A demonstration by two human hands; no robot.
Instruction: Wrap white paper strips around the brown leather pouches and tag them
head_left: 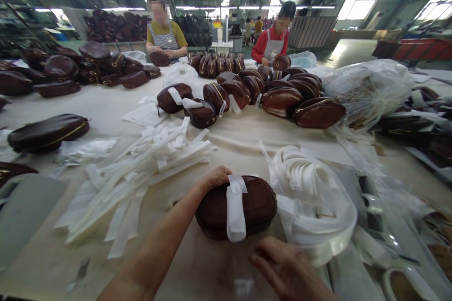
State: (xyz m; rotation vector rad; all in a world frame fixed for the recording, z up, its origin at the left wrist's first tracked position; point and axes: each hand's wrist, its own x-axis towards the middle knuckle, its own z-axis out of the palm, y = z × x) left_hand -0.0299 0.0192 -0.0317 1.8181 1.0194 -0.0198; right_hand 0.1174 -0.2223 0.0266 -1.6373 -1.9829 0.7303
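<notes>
A dark brown oval leather bag lies on the table in front of me. Around its middle runs a band of white wrapping, with a translucent piece at its top. My left hand grips the bag's far left edge, its fingertips partly hidden behind it. Just off the near right side, apart from the bag, my right hand has its fingers bent and somewhat apart, with nothing visible between them. Close to these fingers, a faint clear strip shows on the table.
Loose white strips spread to the left; a coil of white strip sits at right. Several brown bags stand farther back, others at left. Clear plastic is bunched at right. Two people work across the table.
</notes>
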